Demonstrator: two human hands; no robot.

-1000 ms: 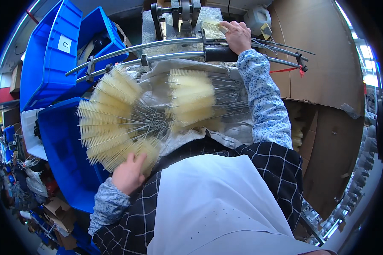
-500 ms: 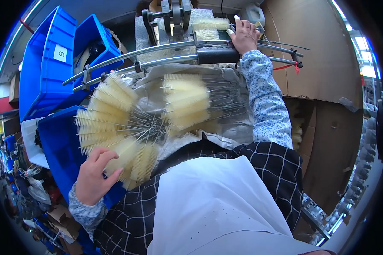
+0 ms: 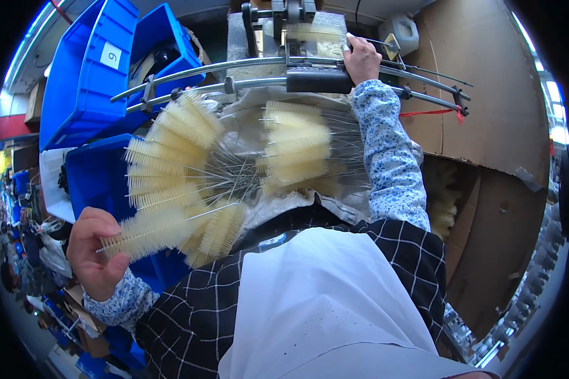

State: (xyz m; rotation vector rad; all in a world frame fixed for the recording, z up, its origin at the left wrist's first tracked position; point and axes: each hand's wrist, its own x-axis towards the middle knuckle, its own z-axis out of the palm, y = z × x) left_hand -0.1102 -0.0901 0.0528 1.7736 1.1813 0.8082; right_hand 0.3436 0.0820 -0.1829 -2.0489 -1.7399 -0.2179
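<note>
At the lower left, my left hand (image 3: 95,252) pinches the tip of a bottle brush (image 3: 161,237) with pale yellow bristles, its wire stem running up to the right. The brush lies across the edge of a fanned heap of similar brushes (image 3: 171,158). Up at the machine (image 3: 291,19), my right hand (image 3: 363,60) is curled at the right end of the black sliding block (image 3: 319,80). What its fingers grip is hidden. Just left of those fingers, another bristle brush (image 3: 316,33) sits in the machine, its outline blurred.
Two steel rails (image 3: 246,85) cross in front of the machine. A second brush stack (image 3: 297,145) lies on a grey cloth (image 3: 240,123). Blue bins (image 3: 85,82) stand at left, a cardboard sheet (image 3: 480,82) at right. A white jug (image 3: 401,31) is behind.
My left hand has moved left and down, drawing the brush outward from the heap by its tip. The fingers of my right hand have curled in. The whole view has shifted slightly.
</note>
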